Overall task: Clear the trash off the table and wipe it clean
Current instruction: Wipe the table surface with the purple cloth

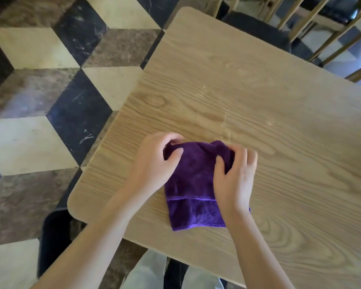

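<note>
A purple microfibre cloth (193,184) lies flat on the light wood-grain worktop (279,101), near the edge closest to the person. Both hands work its far end. The left hand (154,161) pinches the far left corner, thumb on top and fingers curled under the fold. The right hand (234,174) has its grip pressed onto the far right corner, thumb and fingers bunching the fabric there. The near half of the cloth rests loose, with a stitched hem showing across it and a second layer below, so it appears folded at least once.

No trash shows on the visible part of the worktop, so the clearing seems done and the job looks to be at the wiping stage. A faint wet sheen with small glints sits on the surface beyond the cloth, towards the middle.

The step in hand looks like folding or gathering the cloth into a pad. To do it well, both corners should come over together so the pad ends up even, with the hem tucked inside and a fresh face underneath. A flat, palm-sized pad spreads pressure better than a crumpled wad. Strokes would best follow the grain, overlapping, working from the far side back to the near edge, and passing over the damp patch so no streaks are left. Wooden chairs (300,21) stand beyond the far side, over a patterned tile floor (50,90).
</note>
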